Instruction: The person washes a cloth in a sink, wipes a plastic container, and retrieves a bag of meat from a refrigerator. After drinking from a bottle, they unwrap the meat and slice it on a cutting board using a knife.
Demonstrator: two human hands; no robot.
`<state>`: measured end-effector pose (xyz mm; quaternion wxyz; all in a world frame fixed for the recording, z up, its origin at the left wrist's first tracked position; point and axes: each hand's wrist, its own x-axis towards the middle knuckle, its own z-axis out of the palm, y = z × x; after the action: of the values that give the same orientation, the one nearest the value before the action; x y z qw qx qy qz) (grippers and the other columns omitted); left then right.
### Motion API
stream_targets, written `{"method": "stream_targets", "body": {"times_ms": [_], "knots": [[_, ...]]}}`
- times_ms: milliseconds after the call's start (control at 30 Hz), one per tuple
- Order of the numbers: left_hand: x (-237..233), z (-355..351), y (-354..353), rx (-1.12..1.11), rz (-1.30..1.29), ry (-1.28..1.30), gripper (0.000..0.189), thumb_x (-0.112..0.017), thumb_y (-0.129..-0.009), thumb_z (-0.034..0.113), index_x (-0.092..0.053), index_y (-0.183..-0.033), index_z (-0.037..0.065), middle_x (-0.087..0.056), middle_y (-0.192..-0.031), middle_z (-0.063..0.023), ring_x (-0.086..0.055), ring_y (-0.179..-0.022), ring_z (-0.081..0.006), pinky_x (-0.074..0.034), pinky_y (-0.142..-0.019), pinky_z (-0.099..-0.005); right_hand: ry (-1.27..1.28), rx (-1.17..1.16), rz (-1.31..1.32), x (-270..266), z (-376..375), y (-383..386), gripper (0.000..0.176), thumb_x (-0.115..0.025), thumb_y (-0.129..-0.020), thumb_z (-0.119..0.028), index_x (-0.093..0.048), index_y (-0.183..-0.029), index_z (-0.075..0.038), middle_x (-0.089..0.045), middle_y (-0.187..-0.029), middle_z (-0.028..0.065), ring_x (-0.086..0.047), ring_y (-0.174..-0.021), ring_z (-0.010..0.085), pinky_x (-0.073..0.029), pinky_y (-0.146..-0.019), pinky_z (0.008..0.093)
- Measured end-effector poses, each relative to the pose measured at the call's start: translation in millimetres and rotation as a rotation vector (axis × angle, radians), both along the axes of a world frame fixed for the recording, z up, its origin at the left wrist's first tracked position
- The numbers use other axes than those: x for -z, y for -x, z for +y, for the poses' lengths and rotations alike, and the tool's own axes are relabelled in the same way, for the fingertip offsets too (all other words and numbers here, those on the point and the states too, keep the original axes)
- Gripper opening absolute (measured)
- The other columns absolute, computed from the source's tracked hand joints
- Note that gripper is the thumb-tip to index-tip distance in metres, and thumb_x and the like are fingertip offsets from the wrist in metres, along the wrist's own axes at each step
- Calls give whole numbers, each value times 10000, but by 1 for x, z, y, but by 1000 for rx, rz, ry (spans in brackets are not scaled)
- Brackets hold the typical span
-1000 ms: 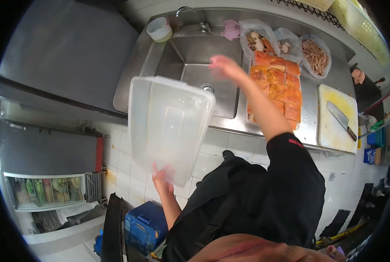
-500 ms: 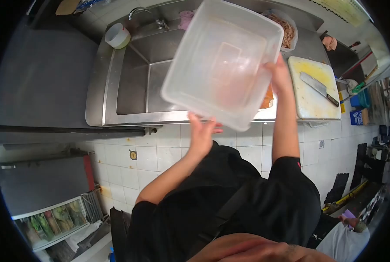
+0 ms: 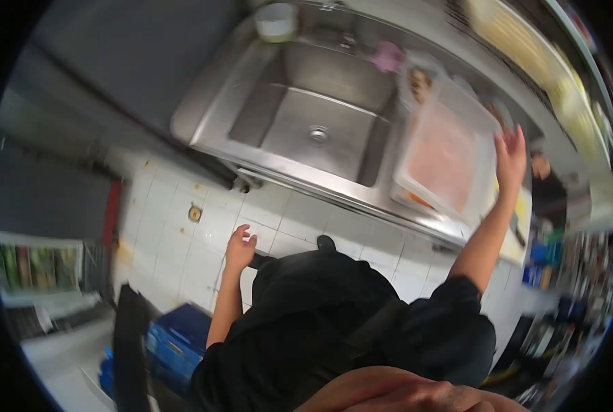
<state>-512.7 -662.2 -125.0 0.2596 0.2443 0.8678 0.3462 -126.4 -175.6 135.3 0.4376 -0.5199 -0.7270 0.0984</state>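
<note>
A translucent plastic container [image 3: 450, 147] rests on the counter to the right of the sink, tilted, with something orange [image 3: 417, 200] showing under its near corner. Beside the container's right wall is my right hand [image 3: 511, 161], fingers stretched out and away from the palm. My left hand [image 3: 240, 248] hangs low over the tiled floor, well off the counter, its fingers apart and slightly bent with nothing in them. A clear bag with brown pieces [image 3: 419, 84] stands behind the container.
The steel sink [image 3: 306, 113] lies left of the container. A white tub [image 3: 276, 23] stands at its back left corner, and a pink cloth [image 3: 388, 57] at the back right. A cutting board [image 3: 512, 253] and a knife [image 3: 518, 233] are partly hidden by my right arm.
The container has gone from both hands down onto the counter at the right. My left hand has left it and dropped away leftward; my right hand has loosened. The view has turned.
</note>
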Motion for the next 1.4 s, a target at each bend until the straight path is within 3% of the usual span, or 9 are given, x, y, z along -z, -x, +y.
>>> {"method": "stream_targets", "body": {"times_ms": [133,200,267,300,367,467,900,1133,1400], "knots": [[30,-109,40,-330,-87,-66,185,-658,-813,96,-637,-986,32,-660,-701,-143,-657,-659,-245,-518,-619,-351,549,-1187,424,18,-121,182,491,-601,-926,-214,-496,-1356,1,-671,-1080,136,-623,-1004,187,-432,-979,340],[29,-144,59,-438,-38,-134,96,-636,-845,91,-636,-906,16,-643,-671,-132,-631,-627,-229,-498,-597,-338,827,-1075,264,55,-203,310,439,-569,-924,-199,-535,-1313,1,-684,-1013,142,-636,-976,196,-430,-970,333],[4,-169,80,-636,-87,-198,82,-612,-881,82,-625,-868,2,-626,-657,-115,-588,-593,-189,-461,-564,-325,684,-856,-826,65,-306,412,434,-628,-864,-233,-588,-1228,-1,-668,-1058,203,-643,-1013,302,-467,-925,370],[-1,-188,89,-686,4,-259,141,-599,-913,109,-618,-845,-13,-611,-645,-92,-523,-558,-146,-427,-532,-325,320,-1381,-750,142,-311,440,503,-666,-841,-269,-573,-1251,6,-625,-1169,229,-610,-1080,349,-476,-929,412],[12,-239,107,-838,146,-346,208,-604,-918,146,-602,-785,-13,-581,-610,-76,-500,-543,-130,-408,-516,-325,639,-1752,-735,159,-380,507,546,-665,-848,-275,-536,-1289,20,-570,-1264,241,-550,-1167,377,-443,-991,418],[9,-333,125,-1073,196,-308,342,-611,-926,217,-562,-670,-5,-507,-544,-42,-449,-517,-101,-373,-493,-315,313,-1862,-697,148,-463,589,621,-662,-857,-302,-474,-1347,30,-493,-1361,257,-478,-1262,388,-390,-1057,416],[8,-410,360,-977,52,-267,131,-657,-882,166,-646,-869,35,-572,-623,-20,-492,-568,-85,-416,-545,-260,213,-1740,20,50,-573,1042,868,-723,-830,-274,-232,-1486,10,-309,-1507,247,-297,-1411,349,-265,-1149,416],[-31,-462,510,-946,-77,-42,172,-653,-886,174,-671,-986,36,-640,-699,-78,-594,-669,-139,-480,-640,-298,-46,-681,516,4,-633,1350,872,-710,-758,-295,-265,-1419,60,-350,-1313,289,-351,-1211,442,-323,-1040,527],[-113,-484,788,-871,328,-464,273,-675,-884,119,-589,-1113,-2,-589,-818,-12,-548,-757,-96,-463,-702,-256,-31,-1317,645,45,-663,1317,704,-659,-746,-115,-379,-1379,13,-452,-1167,224,-422,-1093,368,-328,-995,462]]}}
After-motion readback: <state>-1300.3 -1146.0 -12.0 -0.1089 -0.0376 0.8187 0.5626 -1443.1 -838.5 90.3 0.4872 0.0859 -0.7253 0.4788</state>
